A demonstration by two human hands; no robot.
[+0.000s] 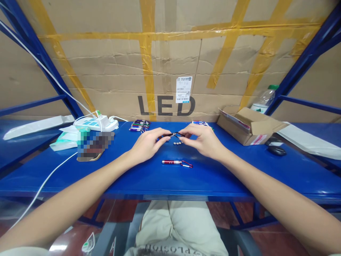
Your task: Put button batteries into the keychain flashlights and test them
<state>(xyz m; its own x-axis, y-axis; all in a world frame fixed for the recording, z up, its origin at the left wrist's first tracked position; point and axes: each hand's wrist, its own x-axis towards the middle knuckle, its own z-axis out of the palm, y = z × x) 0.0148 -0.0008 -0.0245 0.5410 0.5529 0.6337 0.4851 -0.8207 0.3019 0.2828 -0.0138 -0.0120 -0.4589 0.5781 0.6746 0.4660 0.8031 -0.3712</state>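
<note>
While my left hand [149, 142] is pinching a dark penlight [174, 134] and my right hand [204, 141] its loop [178, 133] at twelve o'clock, I'm judging it light, rigid, slick; I'm favouring its barrel [168, 135].

Bright, fairly even light falls on the worktop [133, 181], whose gloss carries a soft sheen. Behind it, the cardboard [106, 76] is clearly lit, with only faint shadows along its creases. Below the worktop, the floor [277, 243] is dimmer, with white glare towards the left. Wide-angle distortion stretches the outer edges; fine detail looks soft, and a pixel mosaic [93, 144] masks a patch on the worktop's left
</note>
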